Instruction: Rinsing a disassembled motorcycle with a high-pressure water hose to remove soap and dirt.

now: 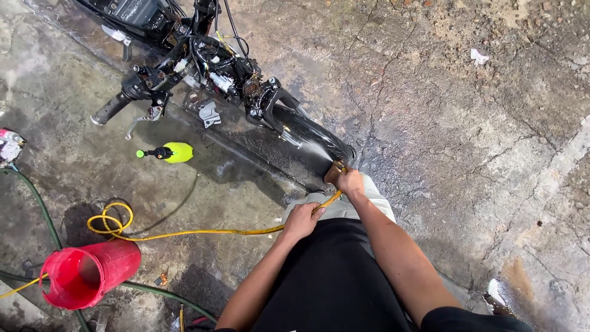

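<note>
My right hand (346, 180) grips a nozzle at the end of a yellow hose (203, 232) and a fine spray of water comes out toward the front wheel and fender (307, 132) of a stripped black motorcycle (203, 64). Behind it, my left hand (302, 220) is closed around the same yellow hose near my waist. The hose runs left across the wet concrete and loops in a coil (110, 220). My black shirt and light trousers fill the lower middle of the view.
A red bucket (86, 273) lies on its side at the lower left. A yellow-green spray bottle (169, 152) lies below the handlebar (117, 106). A green hose (40, 206) curves along the left. Cracked, wet concrete spreads to the right.
</note>
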